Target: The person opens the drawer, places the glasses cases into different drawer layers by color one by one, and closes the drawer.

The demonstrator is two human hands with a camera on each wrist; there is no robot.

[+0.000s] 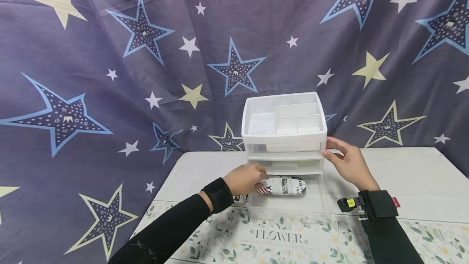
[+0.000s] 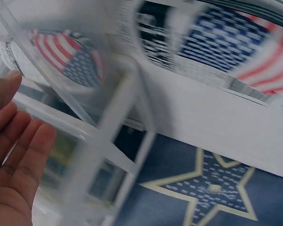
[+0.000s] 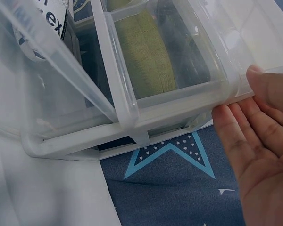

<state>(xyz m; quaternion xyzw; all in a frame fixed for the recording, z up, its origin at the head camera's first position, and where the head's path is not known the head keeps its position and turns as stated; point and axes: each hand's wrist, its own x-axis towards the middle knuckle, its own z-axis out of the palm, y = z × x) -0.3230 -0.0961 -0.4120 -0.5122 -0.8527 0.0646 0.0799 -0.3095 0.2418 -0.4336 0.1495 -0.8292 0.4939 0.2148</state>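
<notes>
A white and clear plastic drawer unit (image 1: 286, 138) stands on the table with its bottom drawer (image 1: 289, 205) pulled out. In that drawer lies an oblong pouch-like item (image 1: 283, 186) with newspaper and flag print. A similar printed item (image 2: 226, 47) lies outside, left of the drawer, mostly hidden by the left arm in the head view. My left hand (image 1: 246, 180) hovers at the drawer's left side, fingers loosely bent and holding nothing in the left wrist view. My right hand (image 1: 349, 166) rests its nearly straight fingers against the unit's right side, thumb at the front corner.
Inside a closed drawer shows a yellow-green fabric item (image 3: 146, 56). The unit's top tray (image 1: 296, 123) has several compartments. Beneath the front lies a floral mat (image 1: 278, 237) lettered FLOWER. A starry curtain (image 1: 176, 72) hangs directly behind the table.
</notes>
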